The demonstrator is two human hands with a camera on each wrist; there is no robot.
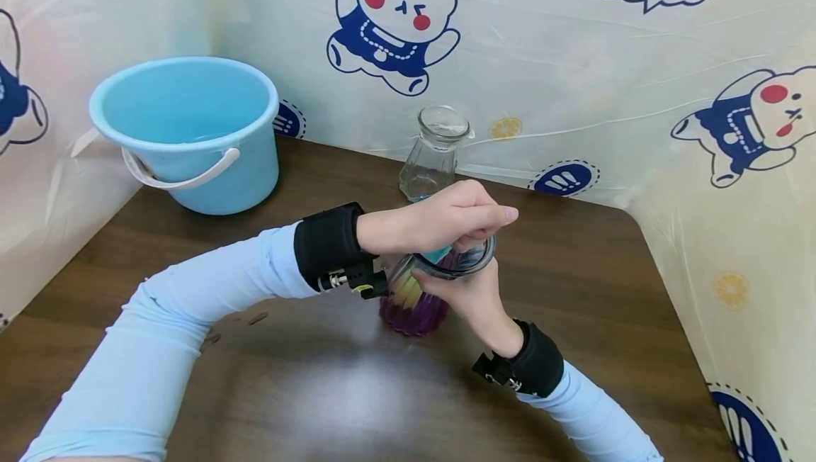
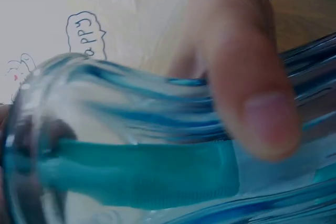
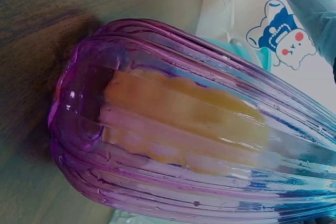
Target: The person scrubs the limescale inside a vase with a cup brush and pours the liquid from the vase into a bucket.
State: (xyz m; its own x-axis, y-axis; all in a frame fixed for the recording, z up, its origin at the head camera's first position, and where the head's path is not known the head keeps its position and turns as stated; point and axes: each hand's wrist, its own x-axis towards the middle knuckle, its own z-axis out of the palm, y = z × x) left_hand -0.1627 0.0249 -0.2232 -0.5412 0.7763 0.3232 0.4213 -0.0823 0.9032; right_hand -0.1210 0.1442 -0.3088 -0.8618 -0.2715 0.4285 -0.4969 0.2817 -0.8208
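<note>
A ribbed glass vase [image 1: 414, 317], purple at its base and bluish toward the mouth, stands tilted on the brown table. My right hand [image 1: 472, 299] grips it round the neck, just under the rim; its thumb [image 2: 262, 119] lies along the glass in the left wrist view. Inside the vase is a sponge brush with a teal handle [image 2: 147, 174] and a yellow sponge head [image 3: 184, 119], which reaches down near the purple base. Over the mouth, my left hand [image 1: 443, 217] has curled fingers about the top of the brush, whose upper end they hide.
Behind the hands stands a clear glass vase [image 1: 430, 164] by the wall covering. A light-blue bucket [image 1: 226, 122] with a white handle is at the back left. Small brown bits [image 1: 258, 318] lie on the table [image 1: 306, 391] left of the vase.
</note>
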